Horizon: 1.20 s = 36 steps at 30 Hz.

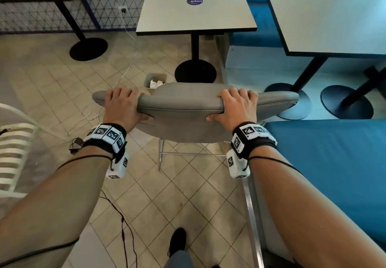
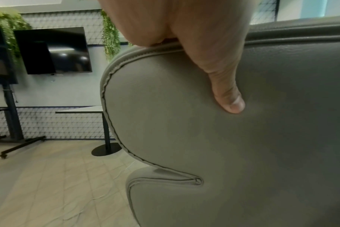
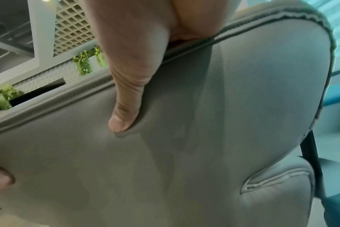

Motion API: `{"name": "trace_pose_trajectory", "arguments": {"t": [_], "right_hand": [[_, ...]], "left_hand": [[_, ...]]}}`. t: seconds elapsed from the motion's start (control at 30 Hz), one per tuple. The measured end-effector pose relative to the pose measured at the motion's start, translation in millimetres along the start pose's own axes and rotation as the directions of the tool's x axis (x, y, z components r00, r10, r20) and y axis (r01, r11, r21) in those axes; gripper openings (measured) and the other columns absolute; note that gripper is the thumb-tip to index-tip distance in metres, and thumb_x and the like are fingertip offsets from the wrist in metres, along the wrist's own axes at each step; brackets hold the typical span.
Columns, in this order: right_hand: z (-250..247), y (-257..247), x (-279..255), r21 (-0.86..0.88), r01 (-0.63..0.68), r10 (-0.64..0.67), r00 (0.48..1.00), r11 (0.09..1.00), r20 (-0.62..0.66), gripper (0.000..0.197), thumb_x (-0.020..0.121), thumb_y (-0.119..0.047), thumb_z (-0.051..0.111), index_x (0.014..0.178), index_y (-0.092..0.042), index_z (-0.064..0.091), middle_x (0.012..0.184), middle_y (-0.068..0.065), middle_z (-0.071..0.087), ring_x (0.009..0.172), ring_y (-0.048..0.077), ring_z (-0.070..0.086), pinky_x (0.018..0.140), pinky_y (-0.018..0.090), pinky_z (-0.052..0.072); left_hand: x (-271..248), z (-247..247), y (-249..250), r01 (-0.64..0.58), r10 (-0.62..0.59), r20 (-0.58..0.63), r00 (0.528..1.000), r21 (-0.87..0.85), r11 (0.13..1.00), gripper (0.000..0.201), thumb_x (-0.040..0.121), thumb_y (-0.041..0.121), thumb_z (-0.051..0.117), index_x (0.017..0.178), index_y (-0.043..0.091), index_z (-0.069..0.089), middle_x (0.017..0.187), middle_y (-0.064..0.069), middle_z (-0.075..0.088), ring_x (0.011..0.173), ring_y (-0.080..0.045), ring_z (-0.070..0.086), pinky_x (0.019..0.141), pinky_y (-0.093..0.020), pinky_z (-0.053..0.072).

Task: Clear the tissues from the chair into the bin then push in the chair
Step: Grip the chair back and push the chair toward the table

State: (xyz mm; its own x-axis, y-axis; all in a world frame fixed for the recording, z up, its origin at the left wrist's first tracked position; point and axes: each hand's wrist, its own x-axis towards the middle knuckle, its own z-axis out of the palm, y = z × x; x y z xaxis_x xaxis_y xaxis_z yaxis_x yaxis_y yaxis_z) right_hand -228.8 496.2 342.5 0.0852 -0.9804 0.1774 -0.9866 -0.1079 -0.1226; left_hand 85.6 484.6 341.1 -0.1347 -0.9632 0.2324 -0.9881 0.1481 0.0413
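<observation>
A grey padded chair [image 1: 183,109] stands in front of me, its back facing me. My left hand [image 1: 123,105] grips the top left of the backrest, fingers over the far side and thumb pressed on the near side. My right hand [image 1: 235,105] grips the top right the same way. The wrist views show each thumb against the chair back [image 2: 243,138] [image 3: 184,153]. Beyond the chair a small grey bin [image 1: 156,79] on the floor holds crumpled white tissues [image 1: 155,84]. The chair seat is hidden behind the backrest.
A square grey table [image 1: 196,6] on a black round base [image 1: 195,71] stands beyond the chair. Another table [image 1: 334,23] and blue benches [image 1: 325,155] are to the right. White and dark cables [image 1: 125,71] run across the tiled floor at left.
</observation>
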Motion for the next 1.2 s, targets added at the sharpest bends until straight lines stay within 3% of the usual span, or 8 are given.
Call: {"name": "trace_pose_trajectory", "arguments": {"t": [0.2, 0.43, 0.73, 1.2], "right_hand": [[2, 29, 52, -0.016, 0.006, -0.006, 1.0, 1.0, -0.005, 0.076, 0.063, -0.076, 0.066, 0.119, -0.026, 0.057, 0.116, 0.002, 0.06, 0.111, 0.029, 0.051, 0.104, 0.046, 0.026], [17, 9, 120, -0.017, -0.016, 0.016, 1.0, 1.0, -0.002, 0.075, 0.065, -0.075, 0.067, 0.12, -0.025, 0.057, 0.117, 0.002, 0.061, 0.112, 0.029, 0.051, 0.104, 0.046, 0.026], [26, 29, 208, -0.005, -0.032, 0.032, 0.999, 0.999, 0.006, 0.074, 0.061, -0.077, 0.065, 0.116, -0.028, 0.058, 0.113, 0.001, 0.062, 0.109, 0.028, 0.051, 0.102, 0.045, 0.026], [52, 61, 382, 0.018, -0.001, 0.0, 1.0, 1.0, 0.016, 0.069, 0.061, -0.074, 0.069, 0.112, -0.029, 0.059, 0.11, 0.001, 0.062, 0.108, 0.029, 0.051, 0.102, 0.045, 0.027]], "left_hand": [[50, 17, 5, -0.059, 0.058, -0.035, 0.998, -0.006, 0.998, 0.078, 0.058, 0.062, 0.081, 0.117, 0.017, 0.056, 0.106, -0.009, 0.058, 0.101, -0.033, 0.049, 0.095, -0.048, 0.032], [122, 28, -30, -0.095, 0.093, -0.056, 0.994, -0.029, 0.995, 0.076, 0.057, 0.058, 0.083, 0.114, 0.017, 0.056, 0.104, -0.01, 0.056, 0.1, -0.033, 0.049, 0.095, -0.048, 0.031], [206, 52, -37, -0.126, 0.123, -0.082, 0.989, -0.036, 0.991, 0.076, 0.059, 0.061, 0.08, 0.113, 0.016, 0.053, 0.105, -0.011, 0.058, 0.1, -0.034, 0.05, 0.097, -0.05, 0.034], [363, 93, -49, -0.096, 0.092, -0.118, 0.989, -0.029, 0.995, 0.077, 0.06, 0.059, 0.081, 0.117, 0.014, 0.057, 0.108, -0.012, 0.059, 0.101, -0.035, 0.05, 0.094, -0.049, 0.033]]}}
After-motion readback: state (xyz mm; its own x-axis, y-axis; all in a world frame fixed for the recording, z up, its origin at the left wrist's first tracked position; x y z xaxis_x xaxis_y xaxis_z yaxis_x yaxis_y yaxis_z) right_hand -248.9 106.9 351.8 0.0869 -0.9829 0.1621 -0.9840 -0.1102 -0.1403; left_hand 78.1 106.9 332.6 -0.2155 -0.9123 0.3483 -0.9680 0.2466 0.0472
